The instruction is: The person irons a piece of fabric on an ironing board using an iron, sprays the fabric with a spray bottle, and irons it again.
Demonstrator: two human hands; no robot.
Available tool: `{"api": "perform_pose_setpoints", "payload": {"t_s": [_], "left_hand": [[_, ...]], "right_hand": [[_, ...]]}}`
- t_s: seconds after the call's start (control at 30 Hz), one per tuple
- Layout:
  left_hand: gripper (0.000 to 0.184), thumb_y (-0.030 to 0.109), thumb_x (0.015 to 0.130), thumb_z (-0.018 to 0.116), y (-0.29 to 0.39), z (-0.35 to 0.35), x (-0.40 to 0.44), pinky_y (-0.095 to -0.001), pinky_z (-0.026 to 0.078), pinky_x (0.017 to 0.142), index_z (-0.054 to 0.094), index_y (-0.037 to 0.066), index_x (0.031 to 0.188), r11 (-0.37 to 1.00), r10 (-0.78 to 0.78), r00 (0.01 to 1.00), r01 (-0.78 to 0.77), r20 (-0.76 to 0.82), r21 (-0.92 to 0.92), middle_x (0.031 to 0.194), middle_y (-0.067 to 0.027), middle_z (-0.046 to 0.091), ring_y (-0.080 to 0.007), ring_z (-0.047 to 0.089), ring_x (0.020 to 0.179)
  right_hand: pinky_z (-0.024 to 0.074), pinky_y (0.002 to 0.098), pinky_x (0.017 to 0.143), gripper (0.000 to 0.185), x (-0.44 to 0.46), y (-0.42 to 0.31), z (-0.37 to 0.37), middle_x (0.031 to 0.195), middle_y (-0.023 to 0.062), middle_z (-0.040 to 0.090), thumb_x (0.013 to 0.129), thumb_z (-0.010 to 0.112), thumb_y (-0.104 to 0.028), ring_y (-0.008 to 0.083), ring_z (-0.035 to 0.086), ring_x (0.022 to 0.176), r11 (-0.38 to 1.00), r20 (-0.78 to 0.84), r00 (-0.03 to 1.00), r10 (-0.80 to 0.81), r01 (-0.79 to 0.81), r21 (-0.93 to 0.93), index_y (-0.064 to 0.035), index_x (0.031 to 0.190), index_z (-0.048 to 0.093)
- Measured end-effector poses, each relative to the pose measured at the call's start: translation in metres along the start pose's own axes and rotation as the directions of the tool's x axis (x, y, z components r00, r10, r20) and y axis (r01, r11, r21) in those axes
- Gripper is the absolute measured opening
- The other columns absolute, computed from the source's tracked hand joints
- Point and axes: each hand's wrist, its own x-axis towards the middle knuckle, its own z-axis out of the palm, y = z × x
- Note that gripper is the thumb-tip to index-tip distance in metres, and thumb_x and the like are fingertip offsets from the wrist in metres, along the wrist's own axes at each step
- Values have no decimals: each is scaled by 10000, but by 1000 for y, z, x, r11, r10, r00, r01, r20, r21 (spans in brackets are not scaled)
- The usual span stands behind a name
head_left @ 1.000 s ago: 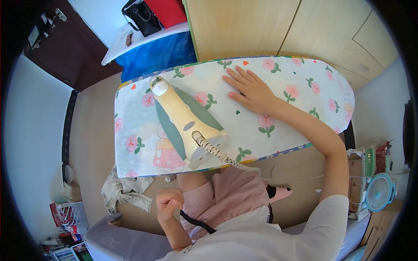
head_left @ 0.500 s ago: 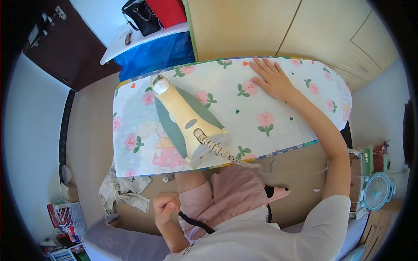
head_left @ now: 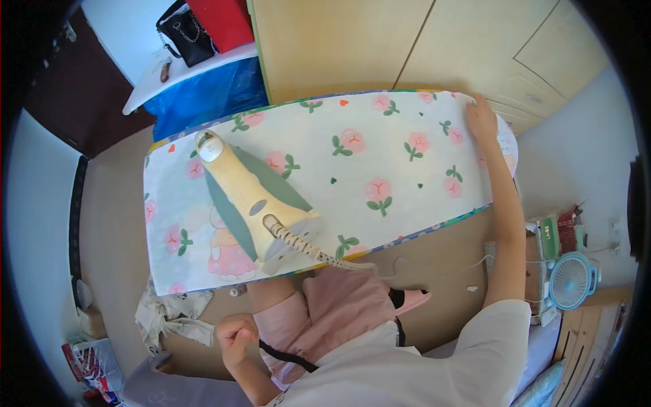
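Note:
A white cloth with pink flowers (head_left: 312, 186) lies spread on the ironing board. On its left part rests a cream and green iron (head_left: 251, 197), its corded end towards my lap. My right hand (head_left: 481, 121) is at the cloth's far right edge, near the rounded end of the board, fingers extended over the cloth. My left hand (head_left: 236, 334) is curled in front of my lap, below the board, away from the iron; nothing shows in it.
Wooden cabinets (head_left: 339, 47) stand behind the board. A black bag (head_left: 186, 34) and a red bag sit on a white surface at the back left. A blue fan (head_left: 570, 281) is at the right, and crumpled cloth (head_left: 173, 315) lies on the floor.
My right hand has slid across the cloth to the right, to its far right end. My left hand stays curled. The whole view has shifted, so the board and iron appear further left.

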Motion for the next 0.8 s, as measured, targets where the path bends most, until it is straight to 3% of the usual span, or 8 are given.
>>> {"api": "perform_pose_setpoints", "payload": {"t_s": [0.03,0.1,0.23,0.3,0.4,0.6,0.8], "left_hand": [[462,312,857,535,0,1,1,-256,307,421,476,23,501,1000,-1,1000,1,4,-12,478,-51,476,-143,444,437],[458,308,852,541,0,1,3,-254,305,423,476,20,502,1000,-19,1000,19,3,5,478,-52,475,-142,441,439],[453,295,852,542,-4,2,12,-248,296,428,475,17,501,1000,-5,1000,5,17,4,477,-52,476,-138,439,440],[443,279,856,542,-3,4,16,-243,279,430,468,18,506,998,5,1000,-4,-21,67,474,-49,462,-131,424,441],[437,268,862,543,1,4,15,-245,247,423,452,27,508,991,-27,989,46,-148,129,470,-40,439,-116,386,438],[428,233,875,526,7,-4,11,-247,210,438,414,48,506,990,115,947,-86,-298,109,472,-20,402,-99,333,448],[419,216,884,509,7,-16,15,-248,206,445,405,52,513,974,186,902,-117,-389,194,470,-14,385,-96,316,453]], "right_hand": [[255,489,1027,559,0,18,-4,1363,126,392,880,387,-458,294,349,1269,1000,-1,1000,0,0,-12,-107,1315,404],[280,506,1000,621,-13,39,-16,1330,139,430,829,434,-523,298,393,1238,943,98,938,331,-331,-25,-100,1283,442],[327,406,992,671,-22,62,-22,1261,175,488,811,446,-566,324,460,1169,918,108,916,387,-372,-135,-53,1243,472],[231,541,1011,702,-21,71,-12,1365,130,388,811,391,-615,316,337,1273,899,65,901,430,-420,-123,-104,1289,431],[189,575,1015,712,-18,70,-5,1396,113,346,820,322,-646,342,287,1295,864,35,876,482,-468,-184,-141,1317,395],[152,593,1024,711,-16,76,1,1430,80,295,824,277,-659,352,258,1307,852,104,859,501,-469,-233,-204,1369,319],[156,598,1020,717,-11,83,2,1446,65,264,827,267,-659,368,244,1309,846,125,843,522,-494,-201,-211,1386,287]]}}
